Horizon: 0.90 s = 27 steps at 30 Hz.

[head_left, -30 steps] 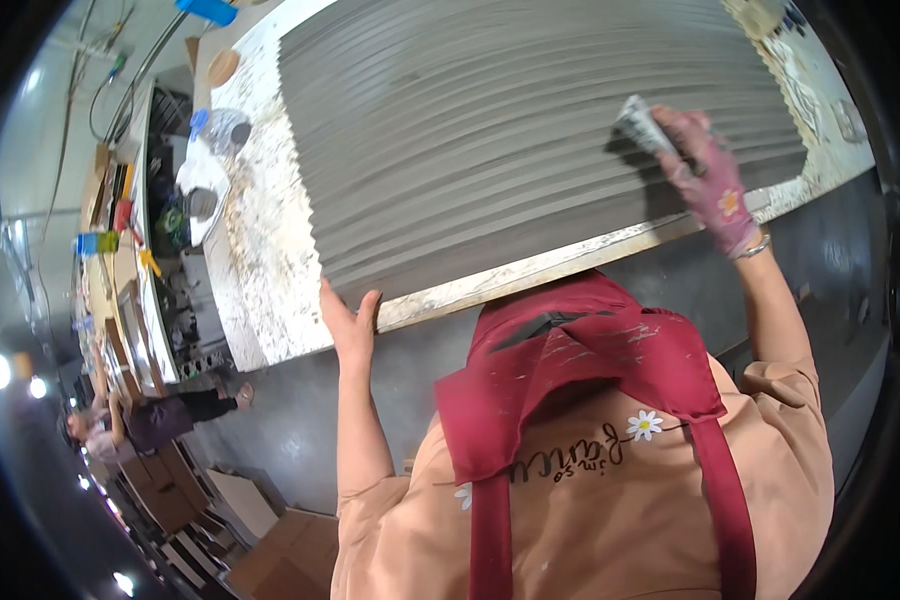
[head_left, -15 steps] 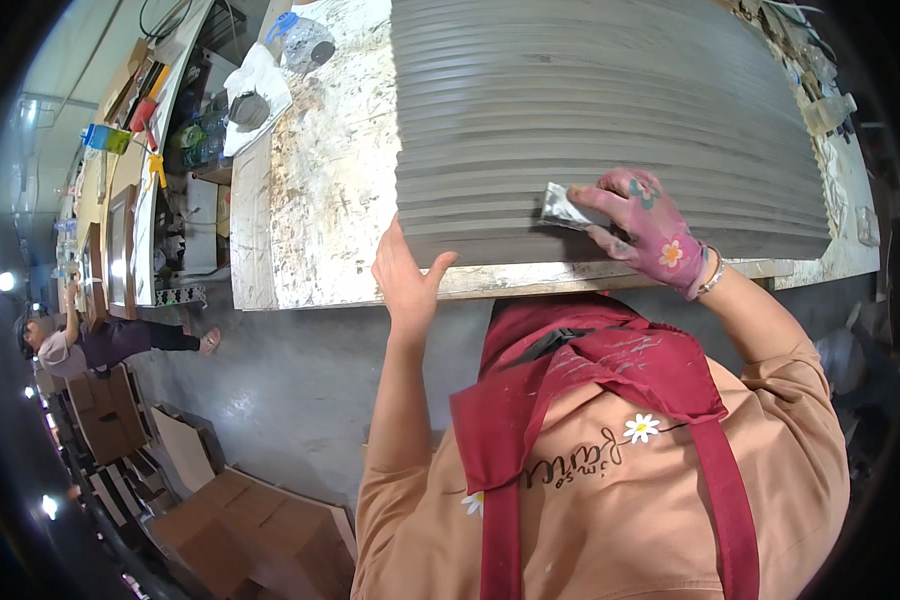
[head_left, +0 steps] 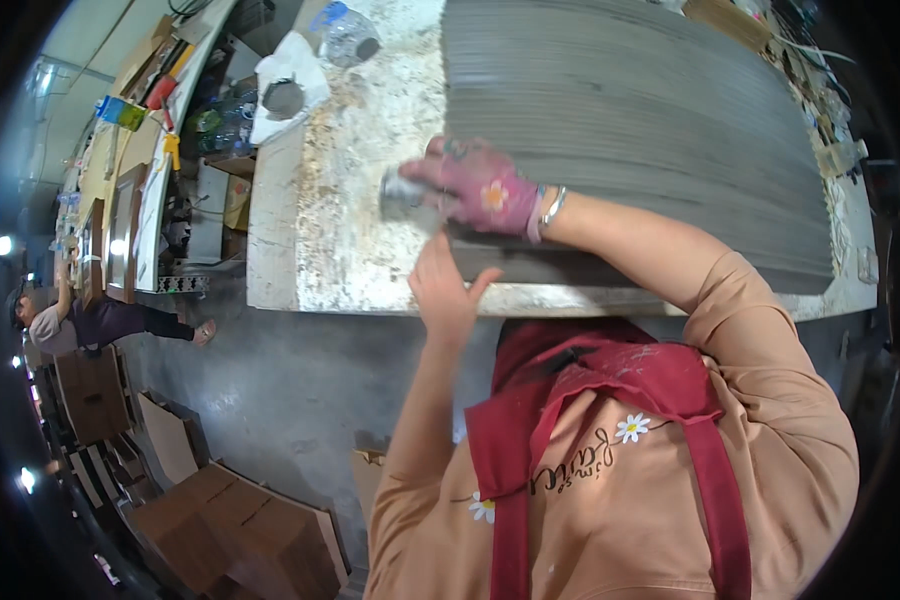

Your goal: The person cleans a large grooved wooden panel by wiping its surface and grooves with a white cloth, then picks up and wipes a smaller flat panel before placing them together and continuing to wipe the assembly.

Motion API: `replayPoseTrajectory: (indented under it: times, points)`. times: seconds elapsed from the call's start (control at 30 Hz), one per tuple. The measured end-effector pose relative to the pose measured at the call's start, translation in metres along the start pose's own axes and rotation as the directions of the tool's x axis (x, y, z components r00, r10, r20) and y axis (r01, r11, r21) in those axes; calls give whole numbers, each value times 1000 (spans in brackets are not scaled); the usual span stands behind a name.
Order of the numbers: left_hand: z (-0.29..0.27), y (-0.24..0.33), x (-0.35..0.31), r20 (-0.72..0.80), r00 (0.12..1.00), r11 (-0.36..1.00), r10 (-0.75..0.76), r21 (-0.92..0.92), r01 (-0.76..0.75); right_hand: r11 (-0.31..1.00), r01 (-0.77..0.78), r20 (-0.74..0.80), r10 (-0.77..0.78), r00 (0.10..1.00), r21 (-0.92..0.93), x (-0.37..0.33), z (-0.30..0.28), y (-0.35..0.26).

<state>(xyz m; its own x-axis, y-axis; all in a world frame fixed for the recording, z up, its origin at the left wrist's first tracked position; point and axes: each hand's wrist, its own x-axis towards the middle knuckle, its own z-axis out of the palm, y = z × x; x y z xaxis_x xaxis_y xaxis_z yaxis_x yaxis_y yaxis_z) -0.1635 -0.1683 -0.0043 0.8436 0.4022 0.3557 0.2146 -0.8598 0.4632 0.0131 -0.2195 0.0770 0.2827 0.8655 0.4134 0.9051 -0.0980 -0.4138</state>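
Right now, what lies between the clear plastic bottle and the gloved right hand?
In the head view, just stained white tabletop shows between the bottle and the right hand, which holds a blurred pale block.

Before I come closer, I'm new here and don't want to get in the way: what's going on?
The person's pink-gloved right hand holds a small pale block, blurred, just past the left edge of a grey ribbed panel. Their bare left hand is at the panel's near left corner. The panel lies on a stained white table.
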Motion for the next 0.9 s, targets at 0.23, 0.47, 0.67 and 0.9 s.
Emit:
replayPoseTrajectory:
  times: [0.23,0.47,0.67,0.9]
  points:
    - [-18,16,8,107,986,991,-125,-27,129,987,-161,124,160,979,-4,120,22,53]
    - [-28,13,14,146,984,995,-99,45,94,958,-269,-101,259,961,-97,213,96,70]
    - [-3,5,1,193,972,987,-137,110,117,970,-219,99,230,968,-108,183,96,92]
    - [-8,10,-4,179,963,979,-203,11,205,993,-118,37,118,992,9,-11,-104,127]
